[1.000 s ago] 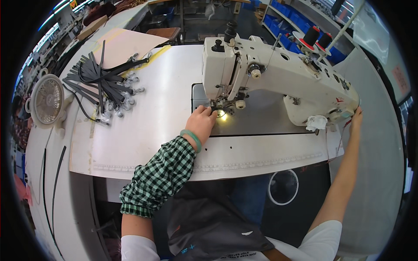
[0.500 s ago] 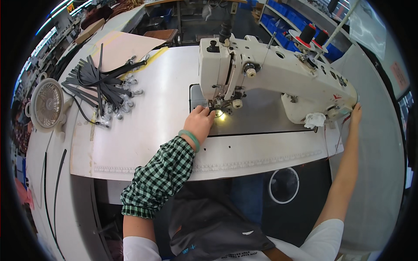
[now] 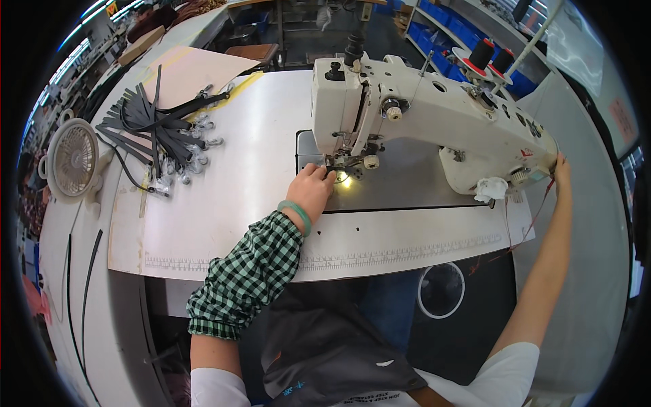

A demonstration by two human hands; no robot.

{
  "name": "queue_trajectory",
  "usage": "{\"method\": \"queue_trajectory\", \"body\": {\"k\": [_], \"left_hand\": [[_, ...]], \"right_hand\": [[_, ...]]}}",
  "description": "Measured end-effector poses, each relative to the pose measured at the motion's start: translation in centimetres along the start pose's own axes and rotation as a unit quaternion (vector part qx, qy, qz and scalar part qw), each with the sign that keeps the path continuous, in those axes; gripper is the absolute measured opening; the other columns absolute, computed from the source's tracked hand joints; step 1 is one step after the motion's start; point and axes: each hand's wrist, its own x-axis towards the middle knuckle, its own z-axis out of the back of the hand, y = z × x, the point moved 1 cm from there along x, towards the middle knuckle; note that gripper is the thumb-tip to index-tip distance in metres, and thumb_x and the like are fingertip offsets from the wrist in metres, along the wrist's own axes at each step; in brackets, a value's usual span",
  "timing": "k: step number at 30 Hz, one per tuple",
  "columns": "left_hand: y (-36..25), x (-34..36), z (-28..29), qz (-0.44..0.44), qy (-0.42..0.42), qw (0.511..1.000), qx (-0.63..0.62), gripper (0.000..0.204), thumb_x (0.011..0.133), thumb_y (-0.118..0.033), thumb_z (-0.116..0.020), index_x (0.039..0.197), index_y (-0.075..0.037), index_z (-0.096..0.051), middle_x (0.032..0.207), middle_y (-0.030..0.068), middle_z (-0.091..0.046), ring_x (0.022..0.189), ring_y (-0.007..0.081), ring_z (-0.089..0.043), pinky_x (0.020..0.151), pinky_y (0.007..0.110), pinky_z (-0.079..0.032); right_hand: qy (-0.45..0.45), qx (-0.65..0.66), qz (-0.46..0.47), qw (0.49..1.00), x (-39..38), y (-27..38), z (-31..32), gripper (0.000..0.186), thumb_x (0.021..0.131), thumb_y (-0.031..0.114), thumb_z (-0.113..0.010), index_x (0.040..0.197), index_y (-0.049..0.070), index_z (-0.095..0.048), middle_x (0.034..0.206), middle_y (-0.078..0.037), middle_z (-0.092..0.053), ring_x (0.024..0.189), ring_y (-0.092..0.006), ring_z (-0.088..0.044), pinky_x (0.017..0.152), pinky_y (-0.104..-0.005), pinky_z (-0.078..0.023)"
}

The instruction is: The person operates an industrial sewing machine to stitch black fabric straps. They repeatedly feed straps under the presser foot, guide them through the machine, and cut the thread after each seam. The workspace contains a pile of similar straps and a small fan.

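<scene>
A white industrial sewing machine stands on the worktable, its small lamp lit beside the needle. My left hand, with a green bangle at the wrist, is at the presser foot. Its fingers are pinched together at a small dark piece that they mostly hide. My right hand is at the far right end of the machine, its fingers curled round the handwheel, which is mostly hidden. Below that hand a loose red thread hangs past the table edge.
Dark straps with metal clasps lie heaped at the left on the white tabletop. Further left are a small fan and two black cords. Red-based thread cones stand behind the machine; blue bins fill a shelf beyond.
My right hand has shifted slightly up and right around the handwheel. The red thread has swung and now trails over the table's front edge. My left hand has stayed at the presser foot.
</scene>
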Motion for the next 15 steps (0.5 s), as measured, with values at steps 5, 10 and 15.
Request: {"method": "queue_trajectory", "body": {"k": [5, 10, 15], "left_hand": [[0.0, 0.1, 0.0, 0.002, 0.016, 1.000, -0.003, 0.021, 0.073, -0.009, -0.056, 0.092, -0.003, -0.058, 0.083, 0.0076, -0.057, 0.085, 0.0220, -0.051, 0.077, 0.029, -0.044], [-0.2, 0.3, -0.1, 0.003, 0.007, 1.000, -0.017, 0.019, 0.074, -0.009, -0.054, 0.091, -0.003, -0.059, 0.082, 0.0078, -0.058, 0.084, 0.0220, -0.051, 0.077, 0.029, -0.044], [-0.3, 0.3, 0.1, 0.006, 0.016, 1.000, 0.003, 0.018, 0.074, -0.010, -0.054, 0.090, -0.003, -0.059, 0.080, 0.0074, -0.058, 0.083, 0.0217, -0.051, 0.075, 0.029, -0.044]], "right_hand": [[-0.086, 0.104, 0.055, 0.989, -1.4, -2.3, -2.1, 0.052, 0.088, 0.047, -0.038, 0.101, -0.001, -0.052, 0.083, -0.010, -0.057, 0.070, -0.0170, -0.055, 0.060, -0.0285, -0.046], [-0.127, 0.087, 0.070, 0.986, -0.7, -4.3, -2.2, 0.057, 0.087, 0.049, -0.036, 0.102, -0.003, -0.052, 0.090, -0.014, -0.058, 0.078, -0.0202, -0.057, 0.067, -0.0298, -0.045], [-0.097, 0.087, 0.081, 0.988, -1.1, -3.0, -1.5, 0.059, 0.088, 0.048, -0.035, 0.112, -0.003, -0.049, 0.106, -0.018, -0.056, 0.097, -0.0276, -0.054, 0.083, -0.0339, -0.040]]}}
